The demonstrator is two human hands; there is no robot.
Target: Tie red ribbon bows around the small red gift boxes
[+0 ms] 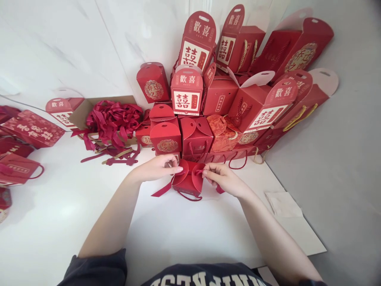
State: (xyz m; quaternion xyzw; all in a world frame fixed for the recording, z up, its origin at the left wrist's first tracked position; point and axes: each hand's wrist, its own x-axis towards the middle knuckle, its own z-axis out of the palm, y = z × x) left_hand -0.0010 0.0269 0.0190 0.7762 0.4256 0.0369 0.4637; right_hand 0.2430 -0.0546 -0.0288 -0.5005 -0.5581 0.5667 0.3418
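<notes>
A small red gift box [188, 185] with rounded top flaps and a cord handle sits on the white table in front of me. Dark red ribbon [163, 190] runs through its flaps, one tail lying out to the left and another showing below my right hand. At the box's left flap, my left hand [162, 167] pinches the ribbon between thumb and fingers. My right hand [218, 176] pinches the ribbon at the right flap. The fingers partly hide the ribbon where it meets the flaps.
Stacked red gift boxes [187, 93] stand behind, against the wall. A cardboard box [81, 115] overflows with a ribbon heap [114, 119] at the left, dark red strips [122, 157] in front. More red boxes [34, 129] lie far left. A folded white tissue [282, 203] lies right.
</notes>
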